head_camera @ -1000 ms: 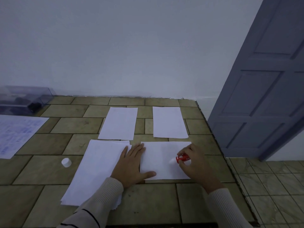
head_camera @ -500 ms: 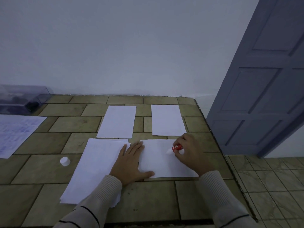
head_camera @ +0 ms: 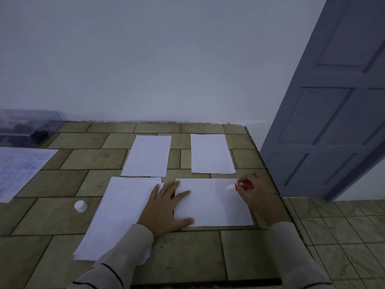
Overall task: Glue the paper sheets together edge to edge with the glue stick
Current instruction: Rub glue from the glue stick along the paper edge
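right grip (head_camera: 255, 195) pinches glue stick (head_camera: 243, 186) at sheet (head_camera: 212, 205) far-right corner | left grip (head_camera: 164, 207) flat on left edge

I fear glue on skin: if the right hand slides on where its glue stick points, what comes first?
Probably the fingers of the left hand, flat on the same sheet; only bare paper lies between.

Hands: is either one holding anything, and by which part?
The right hand grips the glue stick by its red barrel. The left hand holds nothing, lying flat on the near sheet.
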